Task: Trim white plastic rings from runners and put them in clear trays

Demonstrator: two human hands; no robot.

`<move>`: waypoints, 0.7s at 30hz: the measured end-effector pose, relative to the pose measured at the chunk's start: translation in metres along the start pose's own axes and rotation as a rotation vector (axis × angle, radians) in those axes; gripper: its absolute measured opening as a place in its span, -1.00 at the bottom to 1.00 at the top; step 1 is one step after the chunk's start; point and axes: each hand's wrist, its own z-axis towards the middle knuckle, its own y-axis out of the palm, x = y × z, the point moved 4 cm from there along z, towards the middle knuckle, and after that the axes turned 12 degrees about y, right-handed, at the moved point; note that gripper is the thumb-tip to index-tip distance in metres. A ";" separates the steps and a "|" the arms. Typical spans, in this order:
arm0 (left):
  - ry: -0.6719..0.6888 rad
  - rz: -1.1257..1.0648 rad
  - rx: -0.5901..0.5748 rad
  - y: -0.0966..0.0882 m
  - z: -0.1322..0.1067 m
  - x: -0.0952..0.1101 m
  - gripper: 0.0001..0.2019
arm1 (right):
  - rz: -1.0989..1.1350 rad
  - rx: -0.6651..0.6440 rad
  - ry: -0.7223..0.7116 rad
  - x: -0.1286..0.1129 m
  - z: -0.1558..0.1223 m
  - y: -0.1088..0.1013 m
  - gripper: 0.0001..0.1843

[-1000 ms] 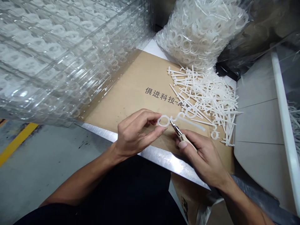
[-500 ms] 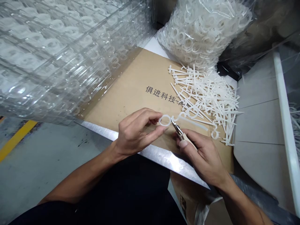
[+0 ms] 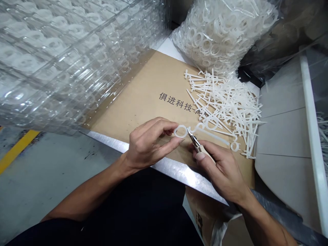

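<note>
One plastic hook (image 3: 211,134), left grip (image 3: 151,145) pinching it, right grip (image 3: 220,171) closed on side cutters (image 3: 199,148)

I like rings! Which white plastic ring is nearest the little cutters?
The white plastic ring pinched in the left hand, beside the tan-handled nippers; the others lie on brown cardboard or in a clear bag.
</note>
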 end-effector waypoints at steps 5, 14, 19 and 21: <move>-0.010 -0.018 0.002 0.000 -0.001 0.000 -0.82 | -0.032 0.015 -0.015 -0.001 0.000 0.000 -0.78; -0.019 -0.019 -0.019 0.000 -0.001 0.000 -0.83 | -0.199 0.056 -0.065 -0.001 -0.002 0.003 -0.76; -0.024 -0.032 -0.030 0.001 -0.002 -0.001 -0.84 | -0.229 0.043 -0.011 0.000 -0.004 0.005 -0.71; -0.038 -0.037 -0.043 0.001 -0.003 -0.002 -0.84 | -0.217 0.044 0.021 0.001 -0.003 0.005 -0.67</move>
